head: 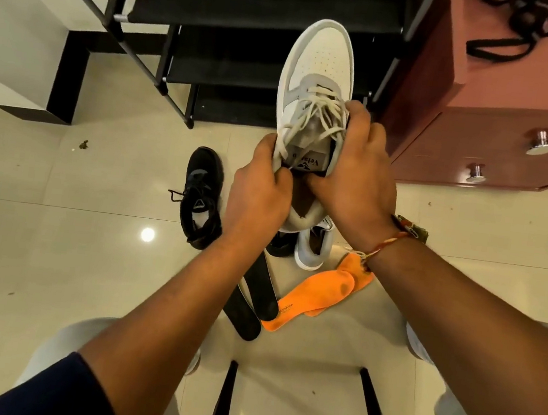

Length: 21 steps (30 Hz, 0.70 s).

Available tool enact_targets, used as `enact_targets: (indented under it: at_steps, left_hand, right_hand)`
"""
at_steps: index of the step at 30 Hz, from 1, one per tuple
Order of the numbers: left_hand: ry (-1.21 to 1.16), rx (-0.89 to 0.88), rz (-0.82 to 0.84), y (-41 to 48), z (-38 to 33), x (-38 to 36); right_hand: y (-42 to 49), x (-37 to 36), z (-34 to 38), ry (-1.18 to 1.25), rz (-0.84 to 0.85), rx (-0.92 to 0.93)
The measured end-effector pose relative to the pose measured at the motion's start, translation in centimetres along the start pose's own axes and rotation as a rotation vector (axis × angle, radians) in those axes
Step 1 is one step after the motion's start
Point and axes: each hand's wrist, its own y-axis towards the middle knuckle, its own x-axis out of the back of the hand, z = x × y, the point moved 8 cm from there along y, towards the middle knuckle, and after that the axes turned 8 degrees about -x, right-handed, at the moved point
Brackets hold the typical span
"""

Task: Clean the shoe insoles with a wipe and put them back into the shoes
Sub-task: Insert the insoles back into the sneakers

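White sneaker [321, 61] is hanging at frame centre, toe toward the top. Left grip [260, 192] is curling round its left collar edge; right grip [356, 172] is clasping the right side by the laces. Below, orange insoles [317, 295], black insoles [255, 294], black shoe [200, 194] and second white shoe [312, 250] are lying on the floor [87, 253].

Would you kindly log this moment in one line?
left hand, right hand: gripping white sneaker | floor: orange insoles, black insoles, black shoe

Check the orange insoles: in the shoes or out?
Out: the orange insoles lie on the floor beside the black insoles.
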Motion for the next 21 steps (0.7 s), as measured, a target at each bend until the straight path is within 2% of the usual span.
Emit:
enact_targets:
  at_steps: [4, 9, 21]
  left_hand:
    - [0.009, 0.011, -0.003, 0.1, 0.0, 0.2]
    - [-0.021, 0.024, -0.013, 0.4, 0.6, 0.7]
    - [0.09, -0.031, -0.027, 0.6, 0.8, 0.8]
  right_hand:
    - [-0.4, 1.1, 1.3, -0.027, -0.084, 0.107]
    - [-0.6, 1.3, 2.5, 0.052, -0.053, 0.254]
    - [-1.1, 2.2, 2.8, 0.181, -0.101, 0.394]
